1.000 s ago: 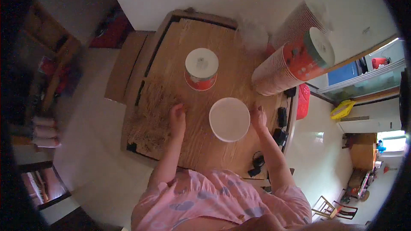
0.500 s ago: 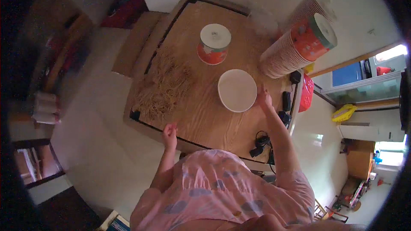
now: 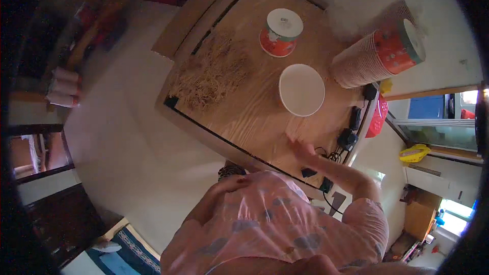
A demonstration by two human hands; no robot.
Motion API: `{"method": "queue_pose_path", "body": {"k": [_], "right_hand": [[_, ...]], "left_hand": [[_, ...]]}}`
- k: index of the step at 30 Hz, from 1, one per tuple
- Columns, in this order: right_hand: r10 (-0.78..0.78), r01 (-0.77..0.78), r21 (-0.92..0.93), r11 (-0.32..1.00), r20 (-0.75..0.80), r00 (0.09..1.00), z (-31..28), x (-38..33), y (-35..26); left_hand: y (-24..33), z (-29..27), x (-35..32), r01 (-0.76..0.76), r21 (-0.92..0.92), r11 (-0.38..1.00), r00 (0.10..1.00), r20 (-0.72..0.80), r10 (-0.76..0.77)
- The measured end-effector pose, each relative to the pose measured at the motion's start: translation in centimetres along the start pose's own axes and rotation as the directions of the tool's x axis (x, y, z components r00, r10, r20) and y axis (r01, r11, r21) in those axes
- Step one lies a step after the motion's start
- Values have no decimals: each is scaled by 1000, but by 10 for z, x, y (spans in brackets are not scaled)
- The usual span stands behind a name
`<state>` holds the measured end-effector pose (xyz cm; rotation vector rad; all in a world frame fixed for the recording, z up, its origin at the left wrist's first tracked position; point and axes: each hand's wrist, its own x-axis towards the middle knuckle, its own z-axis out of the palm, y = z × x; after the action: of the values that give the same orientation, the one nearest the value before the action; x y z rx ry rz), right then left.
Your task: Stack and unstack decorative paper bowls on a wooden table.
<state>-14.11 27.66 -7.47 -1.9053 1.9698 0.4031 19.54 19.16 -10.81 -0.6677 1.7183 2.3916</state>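
My right hand point(image 3: 301, 149) is just above the wooden table point(image 3: 260, 127), fingers stretched out and nothing in them. Beyond it stands a round white paper tub point(image 3: 301, 90), mouth up, apart from the hand. My left hand point(image 3: 232, 184) lies fairly flat against my pink clothing by the table's front edge, holding nothing that I can see. Farther back is a red and green paper tub point(image 3: 278, 44), its pale round end upward. A tall stack of nested paper tubs point(image 3: 361, 58) is at the back right. Thin tan strands point(image 3: 211, 79) form a loose heap on the left.
Black adapters and cables point(image 3: 346, 140) lie along the table's right edge. Beside that edge is a red plastic basket point(image 3: 377, 117). A cardboard sheet point(image 3: 186, 23) leans at the far left side, and a yellow bag point(image 3: 414, 153) is off to the right.
My right hand has left the white tub's side and come back toward me. My left hand has drawn from the table edge to my body. The view has shifted; the tubs appear to stay put.
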Motion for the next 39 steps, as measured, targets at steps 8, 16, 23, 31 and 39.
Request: {"method": "queue_pose_path", "body": {"k": [8,16,23,31,39], "right_hand": [[-265,261,52,964,123,956,-41,6,-90],[-210,222,-17,975,258,943,-72,6,-101],[-261,288,-112,951,210,942,-42,3,-76],[-130,149,357,922,-76,989,-44,64,-54],[501,-115,728,676,-340,795,-65,158,-97]], "left_hand": [[-68,-57,-109,687,421,593,724,-327,-607],[-105,-134,-164,482,722,496,875,-426,-230],[-65,-209,-148,681,646,345,730,-569,-377],[134,-157,73,109,722,683,867,-405,290],[135,-130,161,-225,861,457,605,-244,758]]}}
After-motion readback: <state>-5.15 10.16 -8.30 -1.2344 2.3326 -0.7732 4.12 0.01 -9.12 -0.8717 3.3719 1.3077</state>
